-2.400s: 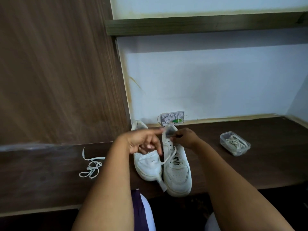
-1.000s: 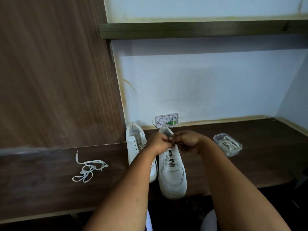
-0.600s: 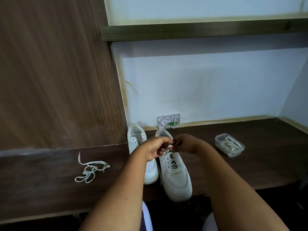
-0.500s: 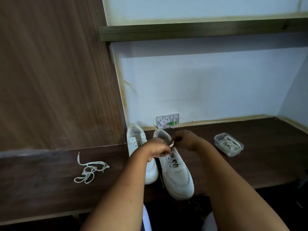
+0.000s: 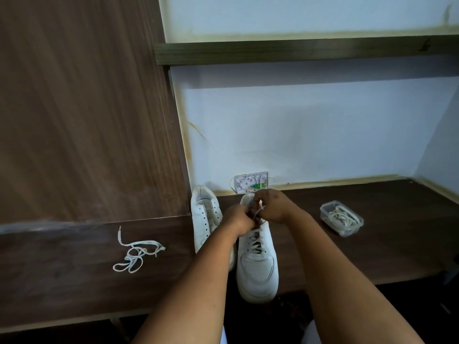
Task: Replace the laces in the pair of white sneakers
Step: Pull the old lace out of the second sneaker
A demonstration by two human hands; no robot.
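Two white sneakers stand side by side on the dark wooden desk point(image 5: 62, 281). The left sneaker point(image 5: 205, 217) shows bare eyelets and no lace. The right sneaker point(image 5: 257, 264) carries a white lace point(image 5: 255, 240) crossed up its front, its toe hanging over the desk's near edge. Over its top eyelets my left hand point(image 5: 239, 219) and my right hand point(image 5: 272, 207) meet, each pinching a lace end. A loose white lace point(image 5: 135, 253) lies in a tangle to the left.
A clear plastic box point(image 5: 341, 218) holding coiled laces sits on the desk to the right. A small white wall box point(image 5: 250, 182) with green parts stands behind the shoes. A tall wooden panel point(image 5: 87, 108) rises at left, a shelf point(image 5: 298, 49) above.
My hands came together at the top of the right sneaker and stay there working the lace ends. The sneaker shifted slightly on the desk. The camera view drifted a little.
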